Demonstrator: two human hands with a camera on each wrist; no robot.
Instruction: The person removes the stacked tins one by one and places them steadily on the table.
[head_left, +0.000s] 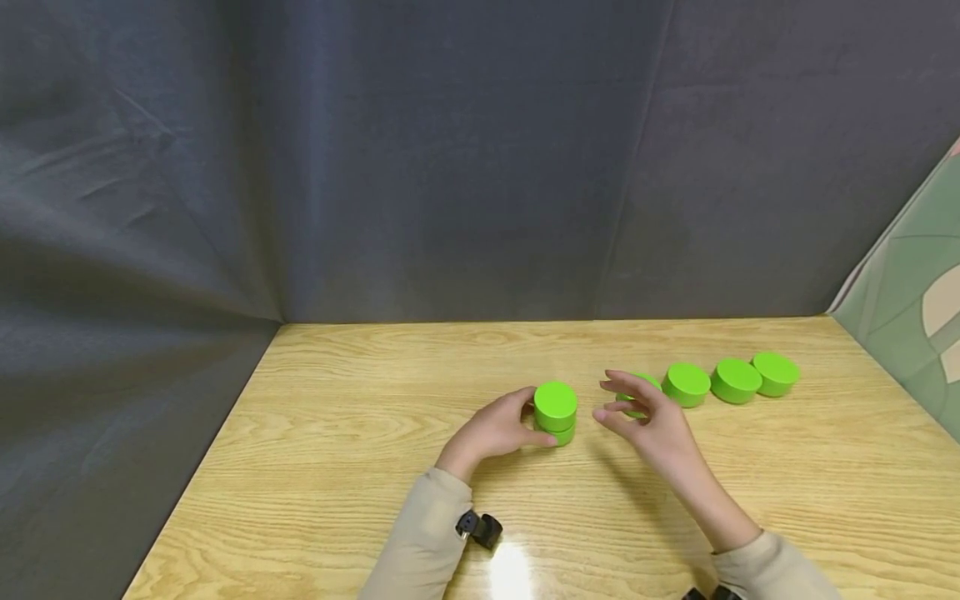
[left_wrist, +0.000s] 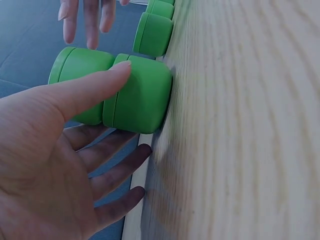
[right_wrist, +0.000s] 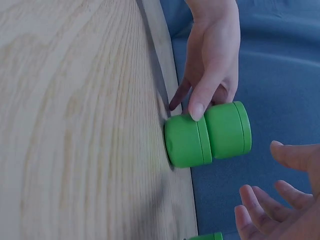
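Observation:
Two green round lidded containers stand stacked on the wooden table, the upper one (head_left: 555, 406) resting on the lower one (head_left: 560, 437). My left hand (head_left: 497, 427) holds the stack from its left side. In the left wrist view, the thumb lies across the lower container (left_wrist: 142, 95) near its lid, and the fingers reach behind it. To the right of the stack, my right hand (head_left: 658, 429) hovers apart from it, fingers spread and holding nothing. The right wrist view shows a gap between that hand (right_wrist: 287, 197) and the upper container (right_wrist: 227, 131).
Several more green containers (head_left: 686, 385) stand in a row at the back right; my right hand partly covers the nearest. A dark cloth (head_left: 465, 167) hangs behind the wooden table (head_left: 337, 467) and along its left side. A green patterned surface (head_left: 907, 292) borders the right.

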